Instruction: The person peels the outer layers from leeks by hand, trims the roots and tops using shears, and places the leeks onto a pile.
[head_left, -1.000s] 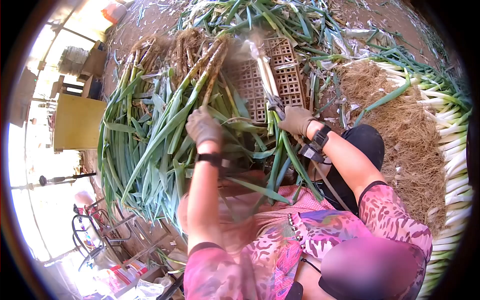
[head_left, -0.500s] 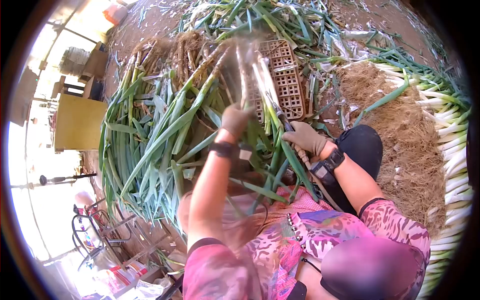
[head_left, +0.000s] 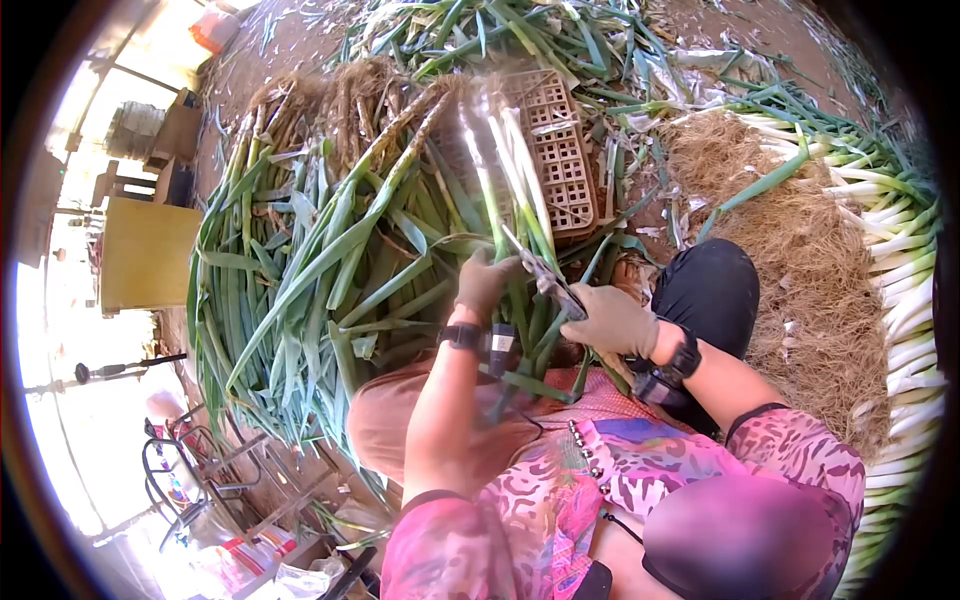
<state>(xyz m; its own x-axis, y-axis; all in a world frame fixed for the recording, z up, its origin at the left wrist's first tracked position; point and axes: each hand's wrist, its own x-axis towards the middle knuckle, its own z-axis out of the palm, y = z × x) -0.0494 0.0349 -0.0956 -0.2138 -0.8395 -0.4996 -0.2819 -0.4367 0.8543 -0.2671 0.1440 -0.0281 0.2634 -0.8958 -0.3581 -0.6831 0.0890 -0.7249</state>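
Observation:
My left hand [head_left: 485, 284], gloved, is closed around the green part of a leek [head_left: 477, 170]; its white stem points up and its root end is blurred. My right hand [head_left: 612, 320], also gloved, grips a dark and metallic nozzle-like tool [head_left: 545, 278]. The tool's thin tip slants up and left, close to the held leek. Other white leek stems [head_left: 522, 170] lie just right of the held one, over a brown plastic crate [head_left: 566, 165]. Below the right hand a hose-like piece runs toward the lap.
Untrimmed leeks [head_left: 300, 260] with brown roots are heaped at left. At right, white-stemmed leeks [head_left: 905, 335] lie in a long row beside their matted roots [head_left: 815, 290]. Loose green leaves [head_left: 450, 35] cover the ground at the top. A yellow panel [head_left: 150, 253] stands far left.
My left hand has moved down and slightly right with the leek. The tool in my right hand has turned, its tip now pointing up-left near my left fingers.

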